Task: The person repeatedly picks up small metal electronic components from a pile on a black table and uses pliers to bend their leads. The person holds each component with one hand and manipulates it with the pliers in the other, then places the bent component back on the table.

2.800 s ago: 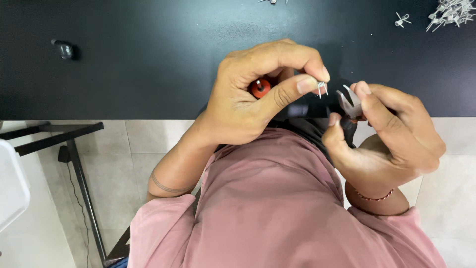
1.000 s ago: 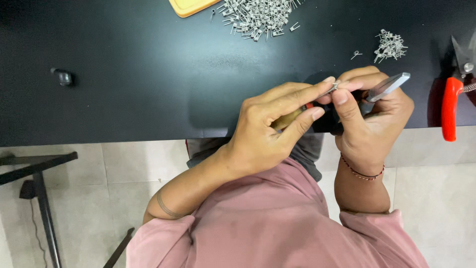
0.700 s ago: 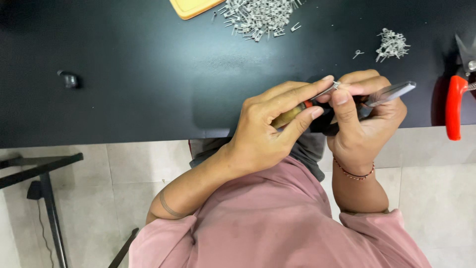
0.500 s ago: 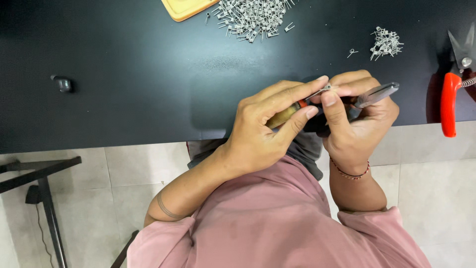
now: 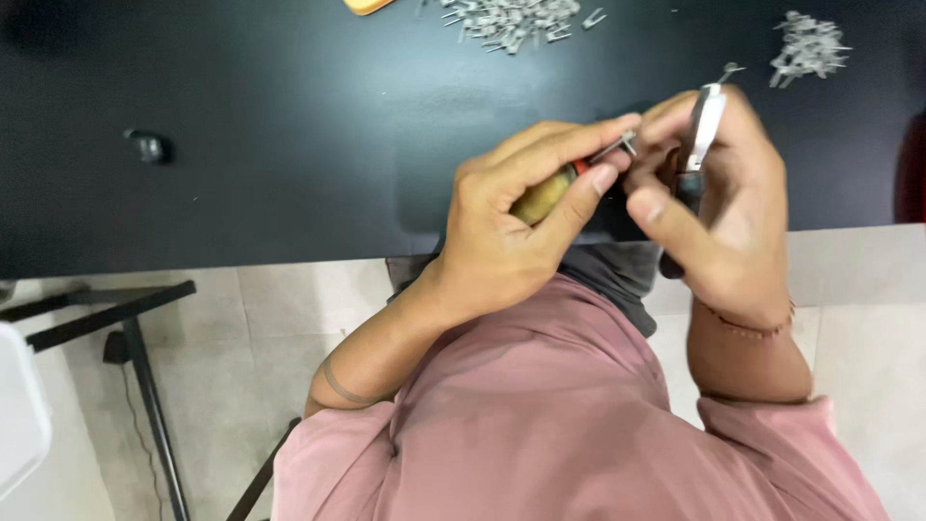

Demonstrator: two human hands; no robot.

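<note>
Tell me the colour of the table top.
The table top is black, shown plainly in the head view.

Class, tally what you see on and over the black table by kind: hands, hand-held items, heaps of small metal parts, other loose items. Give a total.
Hands: 2 (left hand, right hand)
Hand-held items: 2 (brown-and-red piece, metal tool)
Metal-part heaps: 2 (centre heap, right heap)
Other loose items: 2 (small dark knob, orange item)
Total: 8

Black table (image 5: 241,116), seemingly pale tiled floor (image 5: 260,338)

Small brown-red part (image 5: 546,191), silver tweezers (image 5: 702,125) upright, perhaps touching
</note>
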